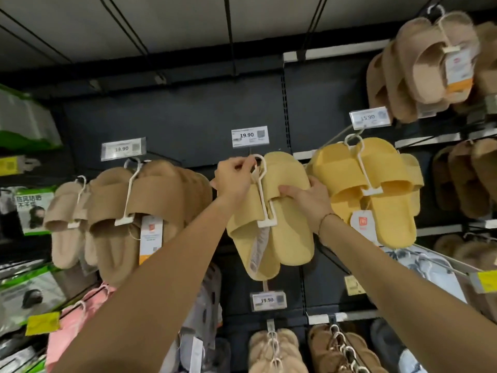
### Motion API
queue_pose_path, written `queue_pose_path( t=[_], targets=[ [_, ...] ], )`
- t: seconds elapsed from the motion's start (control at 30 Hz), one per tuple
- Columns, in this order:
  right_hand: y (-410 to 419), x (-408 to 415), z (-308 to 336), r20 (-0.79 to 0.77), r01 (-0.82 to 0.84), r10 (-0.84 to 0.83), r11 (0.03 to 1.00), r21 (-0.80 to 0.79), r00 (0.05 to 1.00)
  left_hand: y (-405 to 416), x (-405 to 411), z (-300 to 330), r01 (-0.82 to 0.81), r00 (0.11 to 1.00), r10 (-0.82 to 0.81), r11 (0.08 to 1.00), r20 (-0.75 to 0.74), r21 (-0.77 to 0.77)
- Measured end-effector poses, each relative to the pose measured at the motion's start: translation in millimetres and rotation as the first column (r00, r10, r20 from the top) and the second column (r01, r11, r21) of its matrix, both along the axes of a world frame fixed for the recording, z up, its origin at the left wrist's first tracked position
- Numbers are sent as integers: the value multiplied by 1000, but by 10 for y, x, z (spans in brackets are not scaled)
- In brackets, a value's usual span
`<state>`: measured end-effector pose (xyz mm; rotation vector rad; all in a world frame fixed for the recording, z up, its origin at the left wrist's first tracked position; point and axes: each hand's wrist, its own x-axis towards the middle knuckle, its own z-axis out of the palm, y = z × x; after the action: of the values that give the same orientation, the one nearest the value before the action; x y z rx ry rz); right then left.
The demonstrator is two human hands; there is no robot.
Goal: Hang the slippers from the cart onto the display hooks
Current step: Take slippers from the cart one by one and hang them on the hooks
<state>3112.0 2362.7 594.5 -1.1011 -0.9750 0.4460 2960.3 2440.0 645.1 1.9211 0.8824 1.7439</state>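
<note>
Slippers [271, 211], pale yellow pair on white hanger [262, 192]: our left hand [234, 179] pinches its hook; our right hand [301, 196] grips the strap.

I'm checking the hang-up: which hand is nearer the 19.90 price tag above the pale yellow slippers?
Left. The left hand pinches the white hanger hook just below the 19.90 price tag. The right hand is lower and to the right, holding the pale yellow slippers.

Shop: price tags [246, 135] on dark rack, hung slippers [376, 184].
</note>
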Motion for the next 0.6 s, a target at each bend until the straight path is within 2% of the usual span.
queue_pose_path(
  t=[0.2,0.4,0.5,0.6],
  targets=[
    [259,89,240,69,-23,17,996,81,997,352,63,116,20,985,-40,992,165,122],
    [409,114,176,85,-67,53,984,166,995,478,37,134,20,981,-68,966,180,256],
    [515,119,209,66,-71,60,980,184,996,565,29,248,-24,987,-17,968,162,250],
    [671,95,228,58,-45,36,987,152,998,685,67,327,-126,989,114,982,90,140]
  ],
)
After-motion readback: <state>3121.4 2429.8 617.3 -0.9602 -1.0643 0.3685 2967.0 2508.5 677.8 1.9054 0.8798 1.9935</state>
